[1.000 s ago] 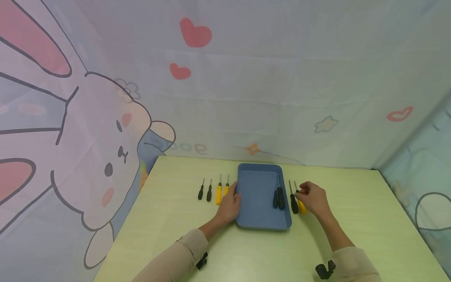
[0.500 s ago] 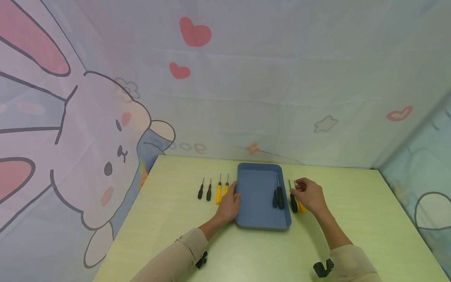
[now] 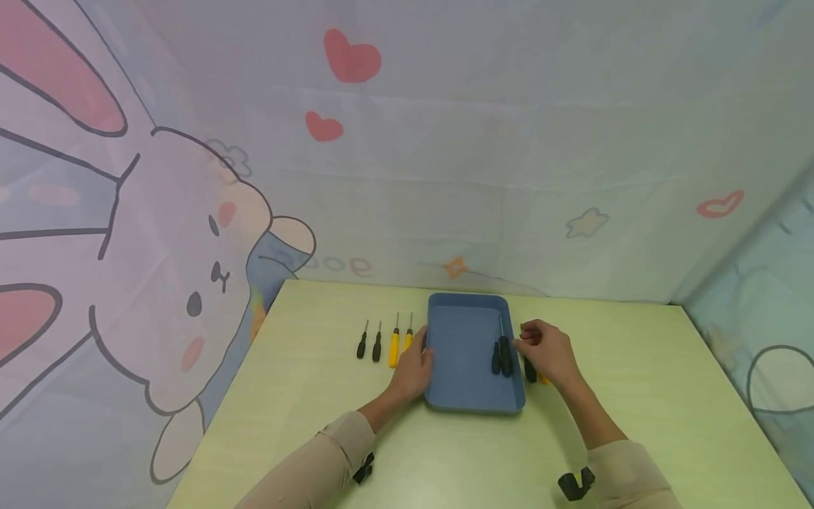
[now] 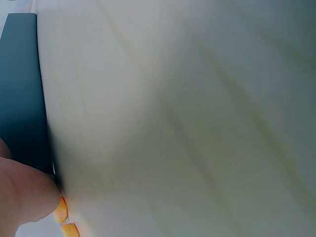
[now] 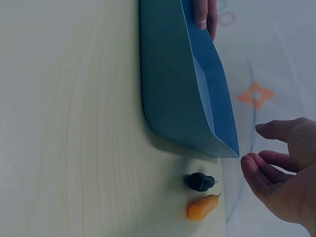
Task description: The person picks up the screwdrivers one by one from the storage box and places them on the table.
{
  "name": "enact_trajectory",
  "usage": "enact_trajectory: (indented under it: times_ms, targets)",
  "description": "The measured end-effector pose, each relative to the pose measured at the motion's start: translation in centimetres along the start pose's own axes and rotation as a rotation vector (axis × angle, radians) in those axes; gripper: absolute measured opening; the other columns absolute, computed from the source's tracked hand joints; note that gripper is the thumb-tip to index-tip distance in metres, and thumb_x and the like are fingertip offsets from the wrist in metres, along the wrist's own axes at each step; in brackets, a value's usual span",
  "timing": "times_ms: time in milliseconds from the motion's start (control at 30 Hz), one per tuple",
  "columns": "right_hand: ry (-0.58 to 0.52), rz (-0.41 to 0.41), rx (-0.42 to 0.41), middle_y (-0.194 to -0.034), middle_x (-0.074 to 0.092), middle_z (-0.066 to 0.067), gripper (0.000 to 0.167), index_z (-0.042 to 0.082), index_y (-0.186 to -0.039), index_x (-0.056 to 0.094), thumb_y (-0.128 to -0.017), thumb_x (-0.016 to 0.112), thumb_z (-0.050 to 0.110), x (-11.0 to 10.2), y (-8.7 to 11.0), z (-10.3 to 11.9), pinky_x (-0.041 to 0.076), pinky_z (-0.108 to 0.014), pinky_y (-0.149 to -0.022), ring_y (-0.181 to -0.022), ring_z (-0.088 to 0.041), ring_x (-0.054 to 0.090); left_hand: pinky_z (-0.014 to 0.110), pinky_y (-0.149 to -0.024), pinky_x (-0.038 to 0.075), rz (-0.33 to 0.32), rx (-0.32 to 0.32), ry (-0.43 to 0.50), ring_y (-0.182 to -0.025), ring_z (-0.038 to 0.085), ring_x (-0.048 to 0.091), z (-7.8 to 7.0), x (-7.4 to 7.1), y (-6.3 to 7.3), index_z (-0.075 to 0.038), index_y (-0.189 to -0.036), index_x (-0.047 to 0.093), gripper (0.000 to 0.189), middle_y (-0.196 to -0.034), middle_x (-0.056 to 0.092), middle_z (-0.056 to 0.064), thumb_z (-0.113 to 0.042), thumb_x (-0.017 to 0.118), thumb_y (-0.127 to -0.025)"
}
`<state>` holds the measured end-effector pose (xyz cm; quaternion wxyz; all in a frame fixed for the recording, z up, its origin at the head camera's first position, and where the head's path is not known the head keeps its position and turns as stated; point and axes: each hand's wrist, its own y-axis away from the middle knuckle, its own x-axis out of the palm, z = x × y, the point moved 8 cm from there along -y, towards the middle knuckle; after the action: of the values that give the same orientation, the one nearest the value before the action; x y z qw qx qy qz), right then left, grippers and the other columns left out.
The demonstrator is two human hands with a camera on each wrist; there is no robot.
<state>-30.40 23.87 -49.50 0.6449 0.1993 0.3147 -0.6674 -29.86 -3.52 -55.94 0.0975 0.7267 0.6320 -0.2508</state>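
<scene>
My left hand (image 3: 413,371) grips the left wall of a blue tray (image 3: 467,408). Its fingers (image 5: 200,12) reach over the rim in the right wrist view, and a digit presses the tray's outside (image 4: 22,89) in the left wrist view. Two black-handled screwdrivers (image 3: 506,359) lie inside the tray, near its right wall. At that wall hovers my right hand (image 3: 550,353), holding nothing; thumb and loosely bent fingers stand apart in the right wrist view. Below it on the table are a black screwdriver (image 5: 200,181) and a yellow screwdriver (image 5: 203,207), partly hidden in the head view.
Left of the tray lie two small black screwdrivers (image 3: 376,351) and two yellow screwdrivers (image 3: 394,350), one partly behind my left hand. The pale wooden table (image 3: 305,318) ends at a printed cloth backdrop (image 3: 407,212).
My right hand has moved left, from above the yellow screwdriver over the black one to the tray's right rim. The left hand and tray have stayed put.
</scene>
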Motion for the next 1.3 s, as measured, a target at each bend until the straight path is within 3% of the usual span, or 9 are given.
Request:
enact_trajectory:
  times_ms: [233, 500, 767, 867, 1300]
  targets:
    - [-0.017, 0.004, -0.012, -0.108, 0.074, -0.021, 0.040, -0.012, -0.125, 0.067, -0.097, 0.077, 0.014, 0.8, 0.1, 1.0, 0.060, -0.050, -0.089, -0.100, -0.037, 0.072, 0.051, -0.119, 0.041, 0.008, -0.006, 0.005, -0.148, 0.041, 0.045, 0.0, 0.1, 0.1, 0.007, -0.163, 0.028, 0.054, -0.164, 0.039, 0.027, -0.010, 0.041, -0.114]
    - [-0.008, 0.082, 0.002, -0.111, 0.072, -0.022, 0.042, -0.013, -0.128, 0.064, -0.097, 0.075, 0.014, 2.5, 0.0, 2.0, 0.060, -0.049, -0.087, -0.101, -0.035, 0.071, 0.053, -0.118, 0.042, -0.003, -0.026, 0.001, -0.147, 0.041, 0.045, 0.4, 0.1, 0.2, 0.006, -0.163, 0.029, 0.054, -0.164, 0.040, 0.027, -0.011, 0.042, -0.114]
    - [0.067, 0.092, -0.029, -0.103, 0.073, -0.022, 0.037, -0.015, -0.120, 0.066, -0.094, 0.076, 0.010, 3.9, -0.3, 3.3, 0.059, -0.052, -0.088, -0.093, -0.033, 0.072, 0.052, -0.117, 0.043, -0.007, -0.023, -0.002, -0.147, 0.041, 0.046, 0.6, 0.2, 0.0, 0.005, -0.164, 0.029, 0.054, -0.164, 0.039, 0.026, -0.011, 0.042, -0.114]
    - [0.119, 0.087, -0.047, -0.100, 0.074, -0.022, 0.038, -0.015, -0.118, 0.067, -0.092, 0.077, 0.010, 4.4, -0.3, 3.7, 0.056, -0.056, -0.094, -0.092, -0.034, 0.073, 0.052, -0.117, 0.043, -0.009, -0.022, 0.000, -0.147, 0.042, 0.046, 0.5, 0.1, 0.0, 0.004, -0.164, 0.029, 0.054, -0.164, 0.039, 0.027, -0.011, 0.042, -0.114]
    - [0.218, 0.128, 0.003, -0.100, 0.072, -0.021, 0.046, -0.017, -0.122, 0.065, -0.090, 0.079, 0.014, 5.9, -0.3, 3.7, 0.058, -0.054, -0.091, -0.094, -0.036, 0.069, 0.053, -0.116, 0.044, -0.010, 0.003, 0.006, -0.146, 0.042, 0.046, 0.6, 0.1, -0.3, 0.006, -0.163, 0.029, 0.055, -0.163, 0.040, 0.027, -0.011, 0.043, -0.113]
